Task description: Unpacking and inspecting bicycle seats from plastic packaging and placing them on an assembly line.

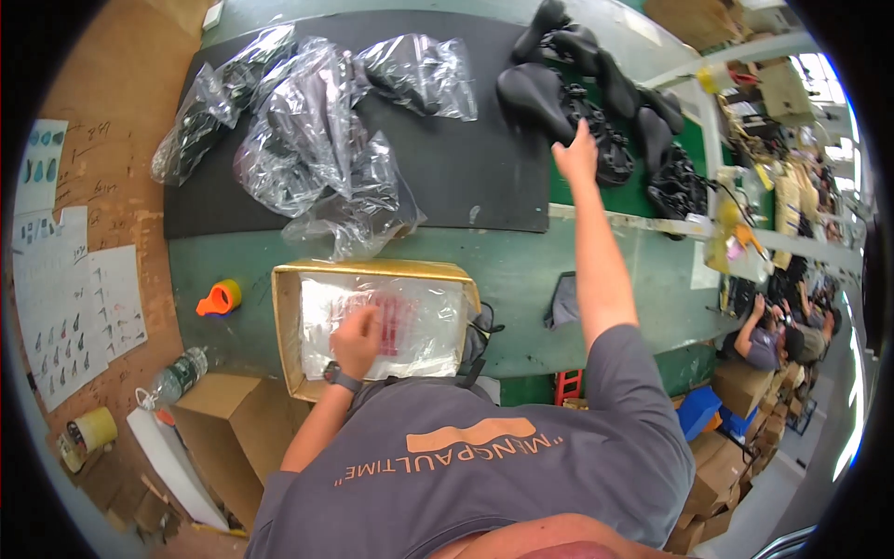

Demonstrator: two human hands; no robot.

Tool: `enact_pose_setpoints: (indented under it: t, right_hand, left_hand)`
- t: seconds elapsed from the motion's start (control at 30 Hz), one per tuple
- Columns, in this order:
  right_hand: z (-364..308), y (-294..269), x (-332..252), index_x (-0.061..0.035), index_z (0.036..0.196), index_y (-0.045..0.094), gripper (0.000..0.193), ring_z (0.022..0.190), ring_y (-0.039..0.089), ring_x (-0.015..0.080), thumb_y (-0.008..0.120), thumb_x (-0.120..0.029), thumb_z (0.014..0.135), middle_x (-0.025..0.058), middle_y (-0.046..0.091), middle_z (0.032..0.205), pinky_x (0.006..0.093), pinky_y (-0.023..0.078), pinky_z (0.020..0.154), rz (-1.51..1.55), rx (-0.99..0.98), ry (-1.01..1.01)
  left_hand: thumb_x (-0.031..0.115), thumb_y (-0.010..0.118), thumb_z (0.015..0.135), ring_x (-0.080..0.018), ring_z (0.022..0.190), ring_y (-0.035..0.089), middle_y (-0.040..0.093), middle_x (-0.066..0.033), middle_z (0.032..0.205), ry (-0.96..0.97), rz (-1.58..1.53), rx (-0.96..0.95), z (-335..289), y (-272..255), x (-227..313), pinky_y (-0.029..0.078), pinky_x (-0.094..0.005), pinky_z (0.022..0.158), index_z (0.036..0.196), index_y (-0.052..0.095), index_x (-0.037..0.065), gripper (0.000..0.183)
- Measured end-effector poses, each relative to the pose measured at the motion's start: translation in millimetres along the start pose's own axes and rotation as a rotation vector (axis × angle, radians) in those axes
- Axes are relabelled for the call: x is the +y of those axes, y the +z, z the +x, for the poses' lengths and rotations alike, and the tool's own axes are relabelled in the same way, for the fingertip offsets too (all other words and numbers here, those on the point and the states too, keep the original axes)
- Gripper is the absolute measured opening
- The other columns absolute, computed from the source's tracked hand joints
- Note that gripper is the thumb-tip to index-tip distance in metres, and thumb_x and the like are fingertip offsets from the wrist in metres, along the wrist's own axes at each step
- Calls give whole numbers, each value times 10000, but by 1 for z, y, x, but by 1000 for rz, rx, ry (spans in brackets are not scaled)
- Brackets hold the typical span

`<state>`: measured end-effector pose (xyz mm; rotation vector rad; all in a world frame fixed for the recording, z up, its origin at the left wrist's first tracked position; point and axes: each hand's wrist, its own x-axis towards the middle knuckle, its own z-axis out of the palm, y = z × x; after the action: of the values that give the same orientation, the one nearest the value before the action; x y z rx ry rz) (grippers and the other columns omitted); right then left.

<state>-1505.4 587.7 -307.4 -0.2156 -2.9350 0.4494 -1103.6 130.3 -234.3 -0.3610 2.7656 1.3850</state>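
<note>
My left hand (357, 340), with a watch on its wrist, is over a stack of clear plastic bags (424, 326) with red print. Its fingers are bent together; whatever they pinch, if anything, is too small to make out. The bags lie in an open cardboard box (282, 331) at the table's near edge. Far to the right, my right hand (577, 156) reaches out with thumb and fingers apart. Its fingertips are at the edge of a black bicycle saddle (533, 95), among several other black saddles (616, 86).
Several saddles in clear plastic (303, 140) lie heaped on a black mat (475, 172). An orange-and-yellow ring-shaped object (220, 297) sits left of the box. A plastic bottle (179, 374) and a cardboard carton (228, 410) stand at lower left. A metal frame (710, 140) borders the right side.
</note>
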Motion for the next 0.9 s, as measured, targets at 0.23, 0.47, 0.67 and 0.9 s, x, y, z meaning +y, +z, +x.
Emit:
enact_pose_setpoints:
  t: [0.23, 0.47, 0.67, 0.9]
  right_hand:
    - [39, 50, -43, -39, 1659, 219, 1035, 1271, 649, 464, 770, -495, 911, 276, 689, 1351, 543, 514, 1086, -289, -367, 225]
    - [-137, 55, -24, 17, 1634, 173, 1090, 1136, 683, 527, 811, -309, 813, 352, 694, 1234, 575, 548, 986, 112, -232, 191]
    - [-364, -7, 8, 27, 1474, 387, 975, 822, 758, 397, 883, -225, 674, 277, 731, 1034, 508, 607, 704, 349, -476, 623]
    - [-576, -126, 44, 54, 1365, 547, 626, 719, 557, 140, 702, -430, 1001, 73, 578, 938, 245, 461, 560, 2129, -834, 1501]
  left_hand:
    - [254, 760, 911, -366, 1455, 503, 569, -168, 1541, 408, 309, -692, -20, 93, -44, 399, -492, 1217, 1442, 617, 82, 577]
    - [452, 776, 886, -317, 1671, 139, 228, -121, 1791, 411, 499, -666, -13, 111, -80, 111, -544, 1348, 1676, 376, 167, 930]
    - [405, 772, 904, -318, 1646, 210, 282, -146, 1761, 496, 425, -473, -29, 108, -92, 134, -551, 1343, 1633, 447, 160, 835]
    - [177, 761, 907, -334, 1295, 598, 634, -134, 1394, 614, 242, -279, -47, 112, -77, 487, -502, 1101, 1294, 672, 92, 406]
